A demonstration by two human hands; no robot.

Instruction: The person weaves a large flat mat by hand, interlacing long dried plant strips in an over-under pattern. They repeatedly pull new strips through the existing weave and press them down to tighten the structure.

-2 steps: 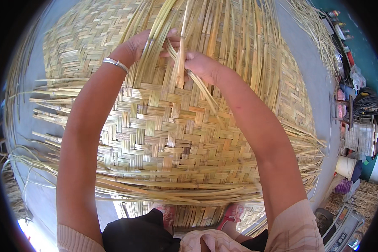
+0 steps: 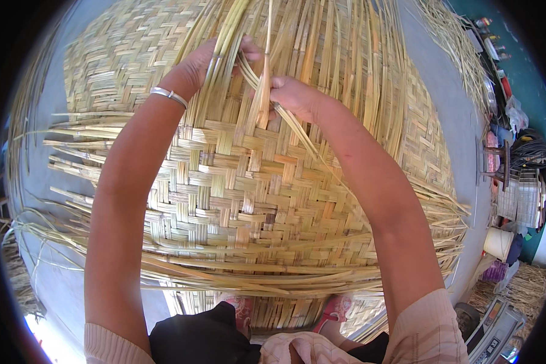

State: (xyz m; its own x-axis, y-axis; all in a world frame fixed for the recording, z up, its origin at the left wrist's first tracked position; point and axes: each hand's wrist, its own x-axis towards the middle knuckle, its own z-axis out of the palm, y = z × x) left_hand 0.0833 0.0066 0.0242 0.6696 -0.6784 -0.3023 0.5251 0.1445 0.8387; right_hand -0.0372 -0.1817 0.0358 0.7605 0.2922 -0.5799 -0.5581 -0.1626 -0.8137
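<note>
A large woven mat of flattened reed strips (image 2: 236,206) spreads beneath both arms. My left hand (image 2: 201,64), with a silver bracelet at the wrist, is curled round a bundle of raised lengthwise reed strips (image 2: 225,45); they cover part of the hand, and its fingertips show past them, slightly blurred. My right hand (image 2: 296,97) is closed on a slanting bundle of crosswise strips (image 2: 300,134). This bundle passes behind a single wide upright strip (image 2: 264,91) between my hands. Its upper end lies close to my left fingers.
Loose strip ends stick out along the left (image 2: 73,148) and across the near edge (image 2: 273,276). My feet in red patterned shoes (image 2: 337,306) are close to that edge. At the right are a cream bucket (image 2: 497,242), black coiled material (image 2: 531,148) and a grey boxy device (image 2: 497,327).
My left fingers have shifted slightly up and away from the wide upright strip. The slanting bundle has swung slightly right with my right hand, its tail reaching farther down.
</note>
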